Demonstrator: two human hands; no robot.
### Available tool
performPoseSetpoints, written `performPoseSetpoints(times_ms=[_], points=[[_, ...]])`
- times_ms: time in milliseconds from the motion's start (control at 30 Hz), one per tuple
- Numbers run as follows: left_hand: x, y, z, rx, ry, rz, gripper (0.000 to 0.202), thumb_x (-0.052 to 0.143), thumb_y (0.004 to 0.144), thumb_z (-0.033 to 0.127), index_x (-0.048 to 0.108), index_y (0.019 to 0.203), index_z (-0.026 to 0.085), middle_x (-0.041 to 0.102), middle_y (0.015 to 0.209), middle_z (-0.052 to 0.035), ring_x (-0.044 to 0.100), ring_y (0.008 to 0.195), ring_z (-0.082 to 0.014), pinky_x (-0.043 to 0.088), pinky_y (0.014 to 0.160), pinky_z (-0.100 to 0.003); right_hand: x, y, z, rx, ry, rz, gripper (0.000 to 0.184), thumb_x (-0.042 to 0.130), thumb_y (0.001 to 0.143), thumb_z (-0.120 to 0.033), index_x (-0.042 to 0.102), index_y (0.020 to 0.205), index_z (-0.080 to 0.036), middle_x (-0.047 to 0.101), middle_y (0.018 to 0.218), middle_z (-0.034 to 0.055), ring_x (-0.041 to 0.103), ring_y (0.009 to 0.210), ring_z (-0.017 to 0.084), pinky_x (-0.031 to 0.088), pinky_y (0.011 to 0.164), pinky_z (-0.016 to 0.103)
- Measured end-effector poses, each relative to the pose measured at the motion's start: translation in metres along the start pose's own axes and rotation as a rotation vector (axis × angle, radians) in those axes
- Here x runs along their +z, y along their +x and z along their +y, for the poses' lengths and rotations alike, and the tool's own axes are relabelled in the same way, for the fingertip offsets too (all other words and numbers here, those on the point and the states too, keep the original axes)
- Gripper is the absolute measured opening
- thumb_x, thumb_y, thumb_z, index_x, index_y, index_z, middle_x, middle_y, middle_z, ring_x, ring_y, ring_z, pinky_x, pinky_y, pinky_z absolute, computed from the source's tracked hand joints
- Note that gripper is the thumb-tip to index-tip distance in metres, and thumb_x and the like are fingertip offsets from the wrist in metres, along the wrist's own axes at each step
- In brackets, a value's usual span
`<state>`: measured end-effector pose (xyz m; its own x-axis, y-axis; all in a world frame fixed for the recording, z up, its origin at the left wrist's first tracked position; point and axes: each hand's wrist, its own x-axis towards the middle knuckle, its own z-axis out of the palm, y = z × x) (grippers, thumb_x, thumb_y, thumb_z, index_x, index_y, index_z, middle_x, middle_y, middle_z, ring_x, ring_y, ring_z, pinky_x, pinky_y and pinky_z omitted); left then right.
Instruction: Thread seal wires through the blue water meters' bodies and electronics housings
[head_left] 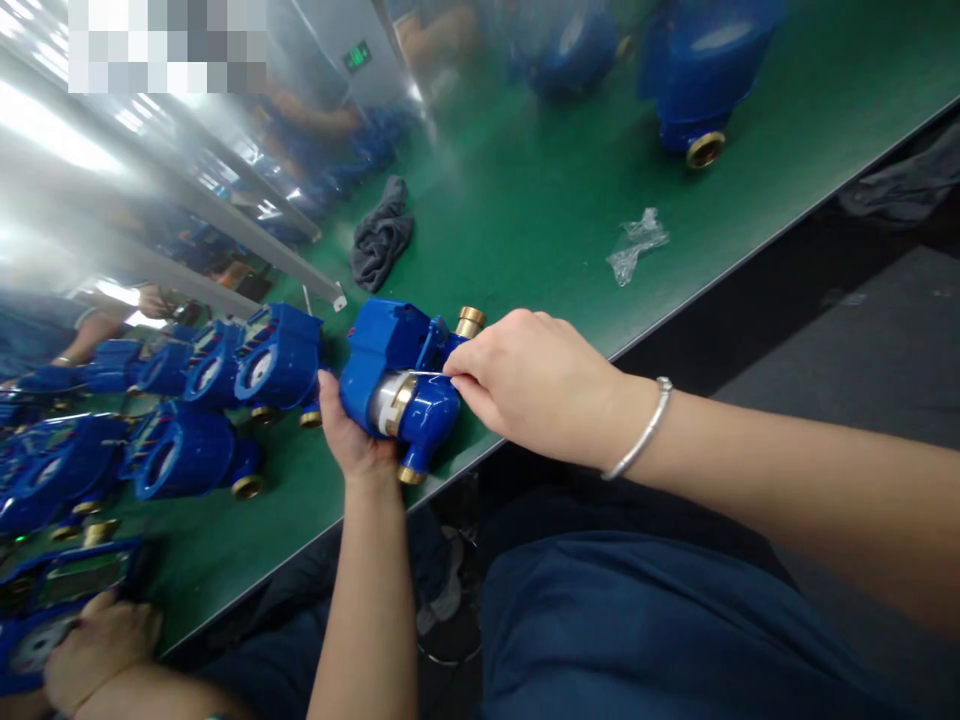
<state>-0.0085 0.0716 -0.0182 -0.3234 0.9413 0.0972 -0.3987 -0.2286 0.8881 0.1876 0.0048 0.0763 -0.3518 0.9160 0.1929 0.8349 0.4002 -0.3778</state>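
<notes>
My left hand (pixel 349 435) grips a blue water meter (pixel 397 375) from below at the near edge of the green table (pixel 540 190). The meter has brass threaded ends and a metal ring round its middle. My right hand (pixel 529 385), a silver bangle on its wrist, rests on the meter's right side and pinches a thin wire that crosses the metal ring. The fingertips hide where the wire ends.
Several more blue meters (pixel 217 400) lie in rows at the left. Another person's hand (pixel 101 645) holds one at the bottom left. A grey rag (pixel 381 235), a scrap of clear plastic (pixel 636 243) and two far meters (pixel 694 60) lie on the table.
</notes>
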Motion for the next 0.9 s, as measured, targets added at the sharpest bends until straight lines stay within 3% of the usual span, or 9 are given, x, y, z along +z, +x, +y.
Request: performPoseSetpoints(times_ms=[267,367,467,600,733,900], points=[[-0.006,0.0,-0.003,-0.02,0.001,-0.079,0.039,0.056,0.082,0.053,0.069,0.089,0.018,0.071,0.096,-0.0064,0.066,0.089,-0.0215,0.055,0.086,-0.036,0.032,0.033,0.0,-0.033,0.229,0.009,0.023,0.051,0.086,-0.018,0.072,0.094,-0.015,0.073,0.094,0.0111,0.067,0.089,0.024,0.047,0.076,0.033],[-0.008,0.002,-0.003,-0.036,-0.003,-0.069,0.041,0.058,0.08,0.054,0.069,0.091,0.016,0.071,0.098,-0.0075,0.066,0.09,-0.0216,0.055,0.085,-0.035,0.029,0.03,0.008,-0.074,0.26,0.024,0.022,0.054,0.084,-0.017,0.074,0.092,-0.017,0.074,0.094,0.0084,0.066,0.089,0.021,0.046,0.081,0.03],[-0.009,0.002,-0.002,-0.059,-0.009,-0.059,0.041,0.06,0.078,0.055,0.069,0.092,0.017,0.071,0.099,-0.008,0.066,0.09,-0.0216,0.055,0.083,-0.034,0.01,0.017,0.012,-0.038,0.114,0.028,0.021,0.055,0.083,-0.019,0.074,0.091,-0.016,0.073,0.087,0.0104,0.066,0.082,0.025,0.047,0.074,0.034],[-0.011,0.002,0.0,-0.109,-0.021,-0.104,0.043,0.062,0.076,0.056,0.068,0.095,0.018,0.07,0.102,-0.0087,0.065,0.097,-0.0236,0.055,0.084,-0.035,-0.009,0.0,0.0,0.005,-0.085,0.026,0.02,0.053,0.084,-0.017,0.071,0.09,-0.012,0.07,0.081,0.0145,0.066,0.076,0.026,0.046,0.065,0.034],[-0.012,0.001,-0.001,-0.097,-0.02,-0.087,0.043,0.061,0.077,0.055,0.068,0.095,0.017,0.07,0.099,-0.0086,0.066,0.093,-0.0223,0.054,0.087,-0.035,-0.003,-0.002,-0.017,-0.057,-0.086,0.035,0.022,0.048,0.086,-0.011,0.07,0.087,-0.013,0.069,0.08,0.0141,0.066,0.076,0.024,0.046,0.062,0.03],[-0.01,0.0,-0.001,-0.132,-0.053,-0.055,0.038,0.062,0.078,0.052,0.068,0.089,0.016,0.071,0.096,-0.0084,0.067,0.088,-0.0223,0.055,0.084,-0.037,0.012,0.011,-0.019,-0.018,-0.021,0.032,0.021,0.05,0.087,-0.016,0.071,0.086,-0.014,0.071,0.08,0.013,0.067,0.074,0.026,0.047,0.06,0.032]])
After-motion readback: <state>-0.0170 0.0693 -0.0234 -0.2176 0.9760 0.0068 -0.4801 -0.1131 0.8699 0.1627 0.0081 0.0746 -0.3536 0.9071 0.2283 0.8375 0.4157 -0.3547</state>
